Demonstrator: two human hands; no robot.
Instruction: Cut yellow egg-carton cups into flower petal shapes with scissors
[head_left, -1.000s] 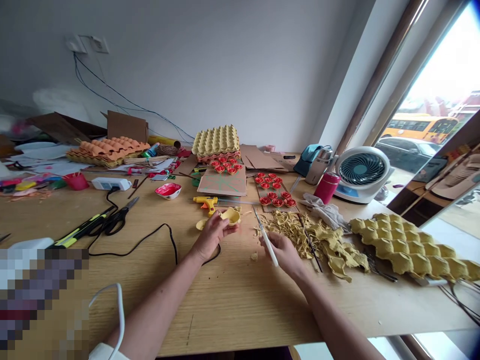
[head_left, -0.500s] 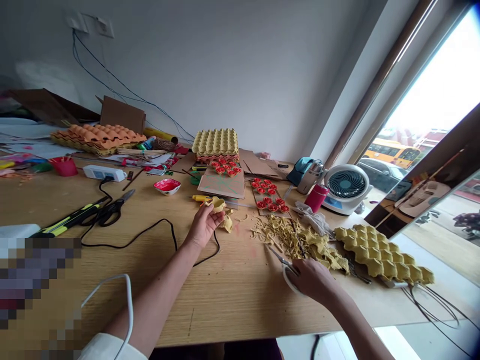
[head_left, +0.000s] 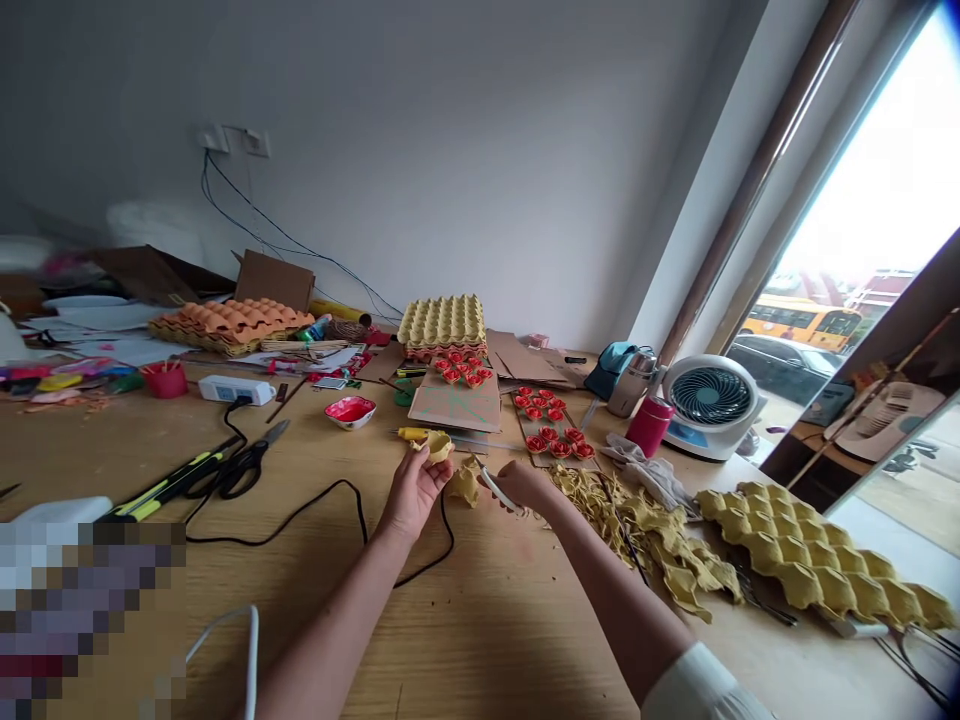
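My left hand [head_left: 411,492] is closed on a cup-shaped piece of yellow egg tray [head_left: 436,447], pinching it by its side. My right hand [head_left: 531,486] grips a pair of white-handled scissors [head_left: 501,493], the blades angled toward the left hand. Between the two hands, loose cut pieces of egg tray [head_left: 466,484] lie on the table. To the right of my right hand spreads a heap of yellow trimmings [head_left: 615,505]. Just beyond the left hand is a yellow-handled tool [head_left: 412,434], partly hidden.
Red paper roses [head_left: 556,443] sit on cardboard. Farther back are a red-stained bowl [head_left: 350,412] and stacked egg trays [head_left: 442,322]. Black scissors [head_left: 244,465] and a power strip [head_left: 237,390] lie left; a fan [head_left: 712,400] and an egg tray [head_left: 817,550] are right. A black cord [head_left: 300,520] crosses the table.
My right hand has moved left with the scissors, from beside the trimmings to near the left hand. The left hand still holds its piece. The camera view has tilted up slightly.
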